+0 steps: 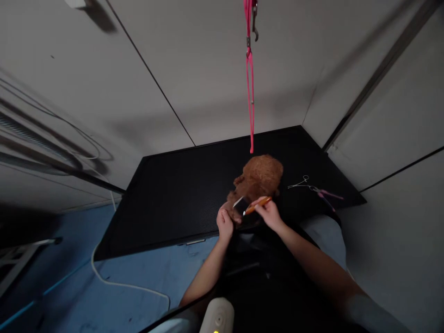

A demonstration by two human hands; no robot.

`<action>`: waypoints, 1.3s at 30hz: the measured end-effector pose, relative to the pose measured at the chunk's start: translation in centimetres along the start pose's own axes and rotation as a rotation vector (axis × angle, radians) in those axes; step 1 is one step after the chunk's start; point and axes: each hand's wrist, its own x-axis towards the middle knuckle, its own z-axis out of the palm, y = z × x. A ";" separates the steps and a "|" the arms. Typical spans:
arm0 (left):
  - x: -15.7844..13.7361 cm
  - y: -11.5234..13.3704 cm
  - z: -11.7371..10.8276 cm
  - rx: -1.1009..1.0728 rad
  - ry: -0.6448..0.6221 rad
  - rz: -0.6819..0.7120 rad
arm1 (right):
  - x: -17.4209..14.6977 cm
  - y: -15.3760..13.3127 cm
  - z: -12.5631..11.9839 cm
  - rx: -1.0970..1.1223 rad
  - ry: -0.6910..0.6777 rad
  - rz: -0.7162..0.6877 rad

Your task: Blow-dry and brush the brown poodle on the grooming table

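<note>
A small dog with curly brown fur point(262, 170) is on the black tabletop point(173, 194), close to its near edge. My left hand point(225, 224) is closed on the dog's fur at its lower left side; I cannot tell which body part it grips. My right hand point(269, 214) grips the orange wooden handle of a slicker brush point(258, 205). The brush's flat head lies against the fur, just right of my left hand. Its pins are hidden.
A pink grooming loop point(250, 92) hangs above the dog. Metal locking forceps point(300, 185) and purple-handled scissors point(326, 194) lie on the table's right side. A white cord point(128, 286) trails across the blue floor. A white device point(218, 315) shows at the bottom. Walls stand behind and right.
</note>
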 end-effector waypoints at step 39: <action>4.5 -1.5 -1.4 0.061 -0.095 -0.114 | -1.4 1.8 1.8 0.015 0.025 -0.020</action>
